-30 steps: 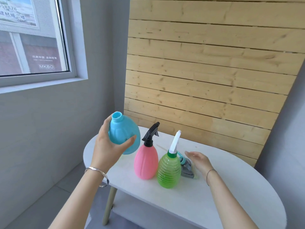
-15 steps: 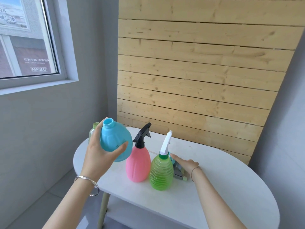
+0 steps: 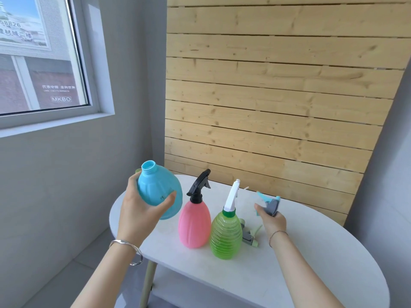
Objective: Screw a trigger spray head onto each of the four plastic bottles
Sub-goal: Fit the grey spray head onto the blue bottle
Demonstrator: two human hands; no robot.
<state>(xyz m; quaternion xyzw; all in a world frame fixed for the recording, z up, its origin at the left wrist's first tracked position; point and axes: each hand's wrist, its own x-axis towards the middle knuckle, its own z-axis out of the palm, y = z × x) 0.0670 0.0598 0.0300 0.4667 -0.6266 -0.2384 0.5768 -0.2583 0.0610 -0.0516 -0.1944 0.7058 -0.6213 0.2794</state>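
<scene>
My left hand (image 3: 142, 210) grips a round blue bottle (image 3: 159, 192) above the table's left end, its neck bare and tilted up-left. My right hand (image 3: 272, 220) holds a blue-and-grey trigger spray head (image 3: 270, 202) lifted off the table, right of the green bottle. The pink bottle (image 3: 194, 225) carries a black spray head (image 3: 199, 185). The green ribbed bottle (image 3: 225, 236) carries a white spray head (image 3: 232, 195). A pale green spray head (image 3: 249, 235) lies on the table behind the green bottle. A sliver of a fourth bottle's green neck (image 3: 138, 170) peeks out behind the blue one.
The white oval table (image 3: 311, 263) has a lower shelf and a light wooden leg. A pale wooden slat panel (image 3: 278, 96) stands right behind it. A grey wall with a window (image 3: 40, 56) is at the left.
My right hand has picked the blue-and-grey spray head up from the table and raised it. My left hand keeps the blue bottle aloft in much the same pose.
</scene>
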